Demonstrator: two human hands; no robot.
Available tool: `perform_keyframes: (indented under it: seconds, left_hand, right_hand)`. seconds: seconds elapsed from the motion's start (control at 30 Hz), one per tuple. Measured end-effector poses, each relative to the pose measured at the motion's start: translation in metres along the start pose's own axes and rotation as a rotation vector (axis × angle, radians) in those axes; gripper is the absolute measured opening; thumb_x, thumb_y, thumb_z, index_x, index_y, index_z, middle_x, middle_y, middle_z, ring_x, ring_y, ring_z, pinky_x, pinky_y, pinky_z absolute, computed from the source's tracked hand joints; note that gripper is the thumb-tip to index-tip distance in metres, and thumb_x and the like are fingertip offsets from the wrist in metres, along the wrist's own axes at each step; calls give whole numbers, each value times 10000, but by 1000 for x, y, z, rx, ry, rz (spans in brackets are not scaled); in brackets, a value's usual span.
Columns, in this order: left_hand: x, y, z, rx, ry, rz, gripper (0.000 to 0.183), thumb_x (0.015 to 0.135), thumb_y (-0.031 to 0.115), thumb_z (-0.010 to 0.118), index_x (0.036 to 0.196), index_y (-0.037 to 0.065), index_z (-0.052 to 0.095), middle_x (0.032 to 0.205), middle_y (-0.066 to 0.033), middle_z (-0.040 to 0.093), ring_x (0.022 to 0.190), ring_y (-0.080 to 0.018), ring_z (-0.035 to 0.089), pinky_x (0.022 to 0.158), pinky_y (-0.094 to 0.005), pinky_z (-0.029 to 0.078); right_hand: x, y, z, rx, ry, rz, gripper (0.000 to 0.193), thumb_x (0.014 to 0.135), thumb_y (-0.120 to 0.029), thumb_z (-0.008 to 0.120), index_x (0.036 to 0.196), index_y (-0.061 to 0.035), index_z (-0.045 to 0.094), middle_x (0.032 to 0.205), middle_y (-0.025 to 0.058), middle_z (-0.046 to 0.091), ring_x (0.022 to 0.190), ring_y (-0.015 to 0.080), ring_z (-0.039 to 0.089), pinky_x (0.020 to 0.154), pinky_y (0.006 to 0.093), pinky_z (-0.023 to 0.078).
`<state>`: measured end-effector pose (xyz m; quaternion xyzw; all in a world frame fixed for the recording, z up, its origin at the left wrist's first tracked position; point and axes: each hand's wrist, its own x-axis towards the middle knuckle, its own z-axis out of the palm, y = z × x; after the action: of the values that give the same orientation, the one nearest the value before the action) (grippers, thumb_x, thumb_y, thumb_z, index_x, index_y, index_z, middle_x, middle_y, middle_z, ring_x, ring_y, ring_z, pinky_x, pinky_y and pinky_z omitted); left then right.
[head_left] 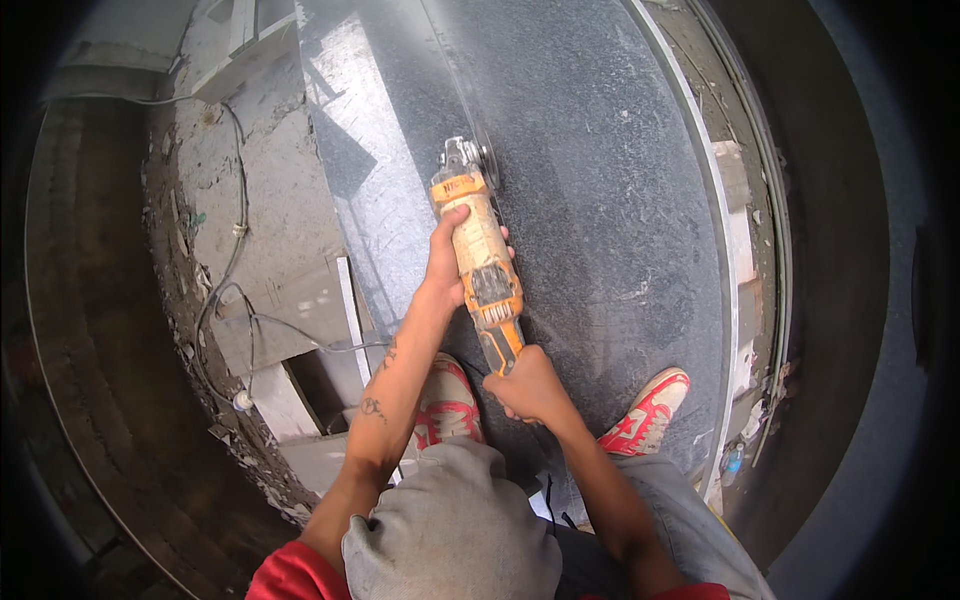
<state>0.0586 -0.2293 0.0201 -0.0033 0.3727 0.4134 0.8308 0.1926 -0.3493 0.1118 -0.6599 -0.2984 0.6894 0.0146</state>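
An orange and cream angle grinder, coated in dust, points away from me over a dark speckled stone slab. My left hand is wrapped round its body, thumb on top and fingertips showing on the far side. Behind it, my right hand is closed round the rear handle. The thin cutting disc stands upright on the right of the grinder's head, at a narrow line that runs up the slab. Whether the disc touches the stone, I cannot tell. Pale dust hazes the slab's far end.
My red and white shoes stand on either side of the grinder's rear. On the left, a grey cord with a white connector crosses concrete blocks and rubble. A pale edge strip bounds the slab on the right, with cables beyond.
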Motion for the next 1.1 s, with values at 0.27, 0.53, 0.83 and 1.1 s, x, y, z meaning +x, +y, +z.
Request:
perform_keyframes:
  seconds: [0.27, 0.53, 0.83, 1.1]
  left_hand:
    - [19, 15, -2, 9, 37, -25, 546, 874, 472, 552, 1182, 29, 467, 871, -165, 626, 722, -318, 675, 603, -465, 588]
    - [-9, -8, 1, 40, 34, -8, 572, 865, 474, 565, 1199, 21, 464, 874, -164, 631, 720, -307, 675, 600, -445, 589]
    - [-13, -13, -1, 33, 25, -30, 555, 866, 486, 563, 1216, 62, 486, 887, -163, 645, 721, -307, 688, 598, -431, 607]
    - [-19, -17, 1, 46, 51, -49, 565, 865, 483, 560, 1184, 26, 471, 889, -158, 632, 738, -306, 679, 608, -444, 594]
  right_hand:
    - [10, -18, -5, 24, 1, -38, 186, 743, -65, 630, 607, 40, 557, 501, 113, 569, 401, 170, 568, 383, 317, 448]
    - [-8, 8, 3, -23, 27, 14, 203, 746, -101, 648, 642, 59, 578, 512, 135, 586, 421, 188, 595, 397, 330, 467]
    - [-14, 10, 2, -27, 7, 50, 243, 742, -135, 668, 675, 87, 593, 541, 158, 607, 440, 211, 617, 405, 346, 484]
    - [-16, 19, 5, 0, 19, 39, 214, 750, -99, 644, 604, 36, 569, 494, 109, 570, 378, 157, 537, 354, 310, 413]
